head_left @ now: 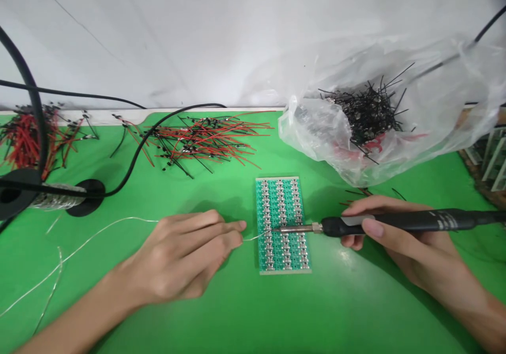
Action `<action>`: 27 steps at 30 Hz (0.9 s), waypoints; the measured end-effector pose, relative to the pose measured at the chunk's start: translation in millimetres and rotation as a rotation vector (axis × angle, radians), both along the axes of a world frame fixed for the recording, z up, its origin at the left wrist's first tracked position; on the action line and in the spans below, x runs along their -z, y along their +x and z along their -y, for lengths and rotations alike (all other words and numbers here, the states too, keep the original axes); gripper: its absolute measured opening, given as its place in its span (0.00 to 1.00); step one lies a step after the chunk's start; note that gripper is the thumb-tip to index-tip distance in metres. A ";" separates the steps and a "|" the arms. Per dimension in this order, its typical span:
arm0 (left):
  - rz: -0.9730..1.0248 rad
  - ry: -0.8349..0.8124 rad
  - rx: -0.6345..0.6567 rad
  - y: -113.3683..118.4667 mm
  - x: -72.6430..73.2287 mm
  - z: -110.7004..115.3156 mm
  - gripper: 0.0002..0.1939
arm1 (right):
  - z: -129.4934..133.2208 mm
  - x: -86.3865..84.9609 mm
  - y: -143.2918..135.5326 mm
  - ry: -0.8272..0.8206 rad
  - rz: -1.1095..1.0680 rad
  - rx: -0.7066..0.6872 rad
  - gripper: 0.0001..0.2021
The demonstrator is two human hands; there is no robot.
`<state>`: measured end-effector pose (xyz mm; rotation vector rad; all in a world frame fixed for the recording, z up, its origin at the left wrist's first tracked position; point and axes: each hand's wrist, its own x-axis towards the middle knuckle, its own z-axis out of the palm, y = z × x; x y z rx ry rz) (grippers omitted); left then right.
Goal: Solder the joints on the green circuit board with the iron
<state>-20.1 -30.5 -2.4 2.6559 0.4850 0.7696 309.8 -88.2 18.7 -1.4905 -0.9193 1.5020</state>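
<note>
A green circuit board (273,201) with columns of small silvery parts lies flat on the green mat. My left hand (193,254), just left of the board, is closed on a thin solder wire (106,225), whose end reaches over the board's left part. My right hand (407,238), right of the board, is wrapped round the black handle of a soldering iron (419,220). The iron's metal tip lies over the middle of the board, close to the wire's end. Whether tip and wire touch cannot be made out.
A solder spool (59,197) stands at the left beneath black cables (134,159). Red and black wires (205,138) lie behind, with another red bunch (26,143) at far left. A plastic bag (308,138) of black wires sits back right, near a rack (494,159).
</note>
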 end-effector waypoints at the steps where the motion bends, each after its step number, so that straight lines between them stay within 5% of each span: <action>1: -0.002 0.003 0.000 0.2 0.0 -0.1 0.16 | -0.1 -0.2 -0.1 0.000 0.006 0.000 0.12; 27: 0.004 0.014 -0.033 3.3 -2.6 -0.2 0.16 | -0.7 -0.1 -3.8 0.021 0.019 0.027 0.09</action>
